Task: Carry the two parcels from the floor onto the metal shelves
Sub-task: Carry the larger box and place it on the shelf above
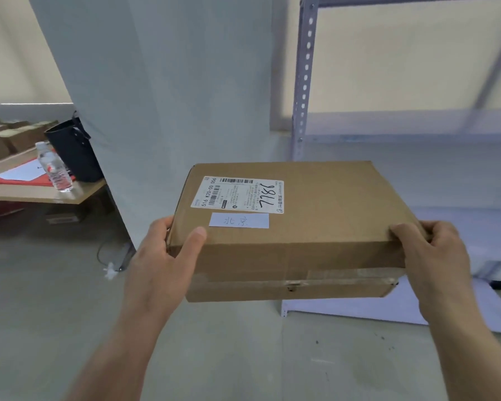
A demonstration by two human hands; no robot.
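Observation:
I hold a flat brown cardboard parcel (324, 204) in the air in front of me, its top bearing a white shipping label marked 7786 and a small white slip. My left hand (162, 256) grips its near left corner, thumb on top. My right hand (437, 256) clasps the near right edge, fingers over the top. The metal shelves (302, 82) rise just behind and to the right of the parcel, with a pale shelf board at about parcel height. No second parcel is in view.
A wide grey pillar (171, 96) stands directly ahead, left of the shelves. At the left is a wooden table (35, 195) with a water bottle (54, 169), a black bag (73, 149), red papers and brown boxes. A low shelf board (388, 308) lies near the concrete floor.

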